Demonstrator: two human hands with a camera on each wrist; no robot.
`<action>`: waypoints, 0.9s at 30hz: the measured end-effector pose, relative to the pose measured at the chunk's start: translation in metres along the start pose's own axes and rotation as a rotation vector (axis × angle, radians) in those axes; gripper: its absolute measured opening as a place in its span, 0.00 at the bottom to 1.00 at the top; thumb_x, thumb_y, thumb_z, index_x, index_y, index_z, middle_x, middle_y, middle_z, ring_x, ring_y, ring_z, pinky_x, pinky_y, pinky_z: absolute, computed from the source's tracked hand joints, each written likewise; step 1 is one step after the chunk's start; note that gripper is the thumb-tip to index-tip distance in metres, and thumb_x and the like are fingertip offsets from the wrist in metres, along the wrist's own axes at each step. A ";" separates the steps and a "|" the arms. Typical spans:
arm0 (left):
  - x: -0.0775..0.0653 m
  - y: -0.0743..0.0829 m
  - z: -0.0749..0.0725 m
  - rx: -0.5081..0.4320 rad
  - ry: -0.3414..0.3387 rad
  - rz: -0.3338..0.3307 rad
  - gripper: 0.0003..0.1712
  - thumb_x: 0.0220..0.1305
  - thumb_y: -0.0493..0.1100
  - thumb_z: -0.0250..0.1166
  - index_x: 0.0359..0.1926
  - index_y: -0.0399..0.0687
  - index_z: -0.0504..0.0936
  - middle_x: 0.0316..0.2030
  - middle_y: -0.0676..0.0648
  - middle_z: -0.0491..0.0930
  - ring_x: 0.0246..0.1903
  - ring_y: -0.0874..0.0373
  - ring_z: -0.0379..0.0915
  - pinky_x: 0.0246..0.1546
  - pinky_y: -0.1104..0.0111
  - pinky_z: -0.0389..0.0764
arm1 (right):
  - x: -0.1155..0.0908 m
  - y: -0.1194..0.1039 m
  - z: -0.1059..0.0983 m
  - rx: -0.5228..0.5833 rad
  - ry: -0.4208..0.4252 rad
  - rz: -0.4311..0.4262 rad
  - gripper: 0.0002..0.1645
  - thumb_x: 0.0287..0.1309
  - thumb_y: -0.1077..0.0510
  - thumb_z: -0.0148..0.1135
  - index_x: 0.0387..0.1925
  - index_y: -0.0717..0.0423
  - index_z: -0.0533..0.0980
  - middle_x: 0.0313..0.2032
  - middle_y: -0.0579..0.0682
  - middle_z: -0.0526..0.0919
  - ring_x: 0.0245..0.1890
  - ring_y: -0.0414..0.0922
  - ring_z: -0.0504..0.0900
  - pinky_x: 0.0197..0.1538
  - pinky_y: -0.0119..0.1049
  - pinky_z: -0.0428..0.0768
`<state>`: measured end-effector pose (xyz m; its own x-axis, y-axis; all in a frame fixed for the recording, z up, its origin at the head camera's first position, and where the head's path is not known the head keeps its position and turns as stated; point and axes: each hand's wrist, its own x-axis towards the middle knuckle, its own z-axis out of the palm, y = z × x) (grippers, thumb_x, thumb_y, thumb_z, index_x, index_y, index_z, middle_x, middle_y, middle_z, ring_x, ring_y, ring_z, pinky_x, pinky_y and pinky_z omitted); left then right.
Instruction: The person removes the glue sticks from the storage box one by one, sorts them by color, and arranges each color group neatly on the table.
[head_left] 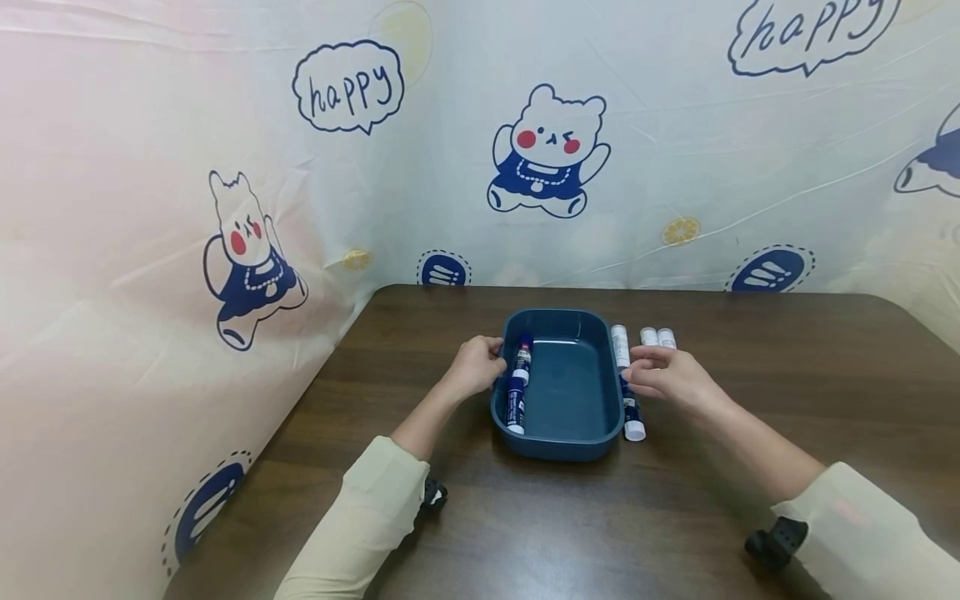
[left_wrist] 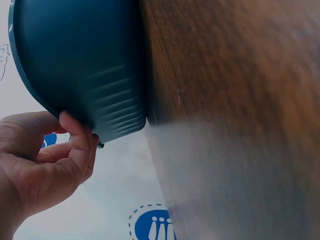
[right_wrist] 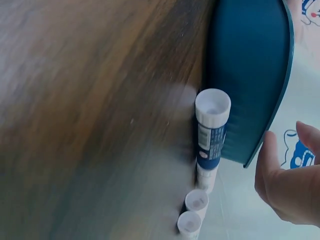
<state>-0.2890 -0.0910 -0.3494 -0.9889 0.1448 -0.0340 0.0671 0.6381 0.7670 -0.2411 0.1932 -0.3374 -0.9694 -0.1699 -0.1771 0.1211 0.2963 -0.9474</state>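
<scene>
A dark teal rectangular bin (head_left: 557,450) stands on the table, seen from outside in both wrist views. My left hand (head_left: 474,367) pinches its left rim, with curled fingers against the outer wall (left_wrist: 95,65). Inside, along the left wall, lie two blue-and-white glue sticks (head_left: 516,404). On the right, my right hand (head_left: 671,377) hovers by the rim with its fingers loosely bent and nothing between them. Beneath that hand a blue glue stick with a white end (right_wrist: 210,130) lies along the bin's outer wall, with a white tube (head_left: 619,343) in line behind it.
Two more white-ended tubes (head_left: 657,337) lie side by side behind my right hand. The brown wooden table (head_left: 525,533) runs back to a printed cloth (head_left: 645,167) hanging behind and along the left side.
</scene>
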 end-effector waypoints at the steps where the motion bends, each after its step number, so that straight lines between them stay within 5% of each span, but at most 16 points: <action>1: 0.000 0.000 0.000 0.000 0.000 -0.002 0.27 0.63 0.33 0.53 0.64 0.35 0.65 0.40 0.41 0.76 0.23 0.57 0.73 0.23 0.70 0.77 | 0.000 0.000 0.001 0.005 -0.002 -0.017 0.40 0.60 0.56 0.59 0.66 0.68 0.53 0.55 0.67 0.66 0.50 0.52 0.76 0.53 0.43 0.71; 16: 0.001 -0.001 0.000 0.005 0.009 -0.003 0.27 0.63 0.32 0.54 0.64 0.35 0.65 0.41 0.41 0.76 0.20 0.57 0.71 0.22 0.70 0.77 | 0.006 -0.014 0.025 0.052 -0.061 -0.124 0.39 0.60 0.58 0.58 0.66 0.69 0.53 0.50 0.64 0.69 0.50 0.52 0.77 0.54 0.45 0.71; 21: 0.000 0.000 0.000 0.009 0.009 0.006 0.27 0.63 0.32 0.54 0.63 0.35 0.65 0.40 0.41 0.76 0.19 0.57 0.70 0.21 0.71 0.76 | 0.010 -0.018 0.034 0.126 -0.097 -0.111 0.38 0.60 0.60 0.58 0.66 0.69 0.54 0.49 0.63 0.69 0.45 0.44 0.79 0.55 0.46 0.69; 27: -0.001 0.001 0.000 0.019 0.006 0.006 0.27 0.63 0.32 0.54 0.63 0.35 0.65 0.40 0.41 0.76 0.21 0.57 0.71 0.21 0.71 0.76 | 0.012 -0.022 0.046 0.151 -0.123 -0.096 0.36 0.60 0.60 0.57 0.66 0.67 0.55 0.50 0.63 0.70 0.48 0.49 0.78 0.56 0.48 0.67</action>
<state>-0.2881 -0.0906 -0.3486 -0.9892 0.1445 -0.0252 0.0759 0.6511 0.7552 -0.2459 0.1417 -0.3305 -0.9457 -0.3069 -0.1070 0.0695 0.1306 -0.9890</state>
